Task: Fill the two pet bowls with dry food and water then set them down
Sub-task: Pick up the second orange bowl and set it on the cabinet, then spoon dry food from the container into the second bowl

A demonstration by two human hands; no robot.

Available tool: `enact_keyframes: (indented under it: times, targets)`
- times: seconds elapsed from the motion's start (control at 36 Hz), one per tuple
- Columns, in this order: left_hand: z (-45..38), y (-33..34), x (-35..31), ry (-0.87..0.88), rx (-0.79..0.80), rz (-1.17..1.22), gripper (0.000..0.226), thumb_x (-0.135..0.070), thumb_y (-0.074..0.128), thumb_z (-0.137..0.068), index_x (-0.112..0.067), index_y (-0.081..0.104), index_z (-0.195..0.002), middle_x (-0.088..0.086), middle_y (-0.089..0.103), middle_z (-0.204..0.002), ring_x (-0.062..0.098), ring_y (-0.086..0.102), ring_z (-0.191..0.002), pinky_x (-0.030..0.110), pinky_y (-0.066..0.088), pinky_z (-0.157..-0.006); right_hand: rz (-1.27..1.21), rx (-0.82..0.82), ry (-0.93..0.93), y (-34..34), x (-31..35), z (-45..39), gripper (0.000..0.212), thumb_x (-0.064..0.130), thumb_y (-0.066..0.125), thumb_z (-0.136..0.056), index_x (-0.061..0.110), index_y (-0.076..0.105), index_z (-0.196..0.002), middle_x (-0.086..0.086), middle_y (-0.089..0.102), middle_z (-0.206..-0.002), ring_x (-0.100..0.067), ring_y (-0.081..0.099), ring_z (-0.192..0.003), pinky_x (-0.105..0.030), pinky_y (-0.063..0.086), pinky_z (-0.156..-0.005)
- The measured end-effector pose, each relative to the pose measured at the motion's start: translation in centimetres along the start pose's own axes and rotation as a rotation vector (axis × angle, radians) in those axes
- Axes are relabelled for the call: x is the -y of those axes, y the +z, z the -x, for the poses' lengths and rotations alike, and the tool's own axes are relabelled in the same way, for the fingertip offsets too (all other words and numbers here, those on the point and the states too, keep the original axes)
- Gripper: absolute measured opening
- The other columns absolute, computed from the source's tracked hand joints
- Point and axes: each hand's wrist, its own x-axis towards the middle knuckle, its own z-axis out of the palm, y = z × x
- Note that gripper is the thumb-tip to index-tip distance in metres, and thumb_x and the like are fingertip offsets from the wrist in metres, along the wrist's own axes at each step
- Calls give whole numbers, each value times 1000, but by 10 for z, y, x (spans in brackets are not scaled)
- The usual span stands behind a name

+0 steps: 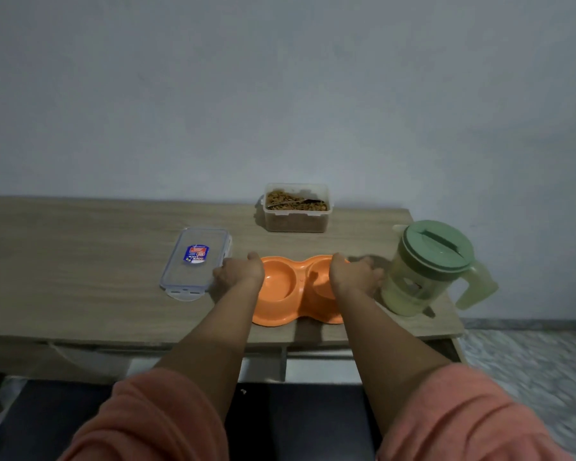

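An orange double pet bowl point(286, 294) lies on the wooden table point(80, 261) near its front edge; both of its wells look empty. My left hand point(240, 272) grips the bowl's left end, and my right hand point(354, 276) grips its right end. Behind the bowl stands a clear container of dry food point(296, 207), open, with a spoon point(293, 202) lying in the kibble. A pale green pitcher point(429, 267) with a green lid stands just right of my right hand.
The container's clear lid point(197, 262) with a blue label lies flat left of the bowl. A plain wall rises behind the table. Patterned floor point(529, 361) shows at the right, beyond the table's edge.
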Motion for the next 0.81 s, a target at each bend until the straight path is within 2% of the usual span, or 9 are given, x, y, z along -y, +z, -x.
enact_keyframes:
  times: [0.19,0.31,0.44,0.53,0.58,0.64,0.69,0.75,0.81]
  targets:
    - [-23,-10,-34,141,134,113,57,-36,36,-100,8,48,-135,25,49,-140,36,45,-131,39,39,-108,-169,111,33,17,40,-8,57,37,46,-94,3,41,-139,-19,40,-142,-37,44,-127,-39,40,-99]
    - [-36,-7,-53,143,188,144,56,-34,30,-102,8,45,-137,25,46,-143,37,43,-133,40,36,-111,-230,230,74,31,56,-17,52,38,47,-92,-1,53,-126,-18,58,-126,-35,56,-113,-37,47,-89]
    - [-55,6,-76,141,241,193,55,-31,18,-104,6,45,-136,26,45,-142,37,43,-131,43,35,-111,-317,356,138,53,71,-36,51,39,43,-89,1,55,-121,-18,63,-118,-34,60,-109,-44,49,-98]
    - [-73,21,-89,95,242,232,61,-41,18,-102,2,47,-136,24,48,-140,37,45,-130,44,35,-111,-398,392,195,74,77,-62,48,41,43,-88,5,55,-118,-16,65,-100,-31,63,-100,-45,51,-95]
    - [-87,33,-97,77,229,268,68,-48,17,-100,1,51,-133,24,52,-137,37,49,-127,44,36,-111,-433,401,221,85,80,-80,49,43,46,-87,6,56,-117,-17,64,-104,-32,64,-98,-45,52,-93]
    - [-100,44,-103,58,228,316,74,-54,16,-98,0,53,-133,24,53,-136,37,50,-126,46,37,-110,-448,402,241,95,82,-96,44,44,48,-86,8,58,-108,-17,64,-105,-33,64,-96,-46,54,-91]
    - [-118,56,-110,26,252,401,86,-67,16,-88,-3,54,-132,21,55,-134,38,52,-124,48,38,-109,-474,407,253,101,84,-109,36,42,47,-89,9,57,-98,-15,65,-94,-31,66,-88,-44,56,-86]
    - [-151,75,-110,11,275,482,110,-83,13,-63,-8,56,-131,17,59,-132,38,55,-121,50,41,-107,-502,406,257,105,88,-120,31,41,46,-91,10,53,-92,-13,63,-81,-29,67,-79,-42,58,-81]
    - [-204,110,-103,-20,278,530,127,-91,13,-40,-14,53,-134,10,58,-135,37,55,-122,52,40,-106,-509,398,267,111,90,-130,32,40,45,-91,9,51,-96,-14,63,-78,-30,68,-75,-41,59,-76]
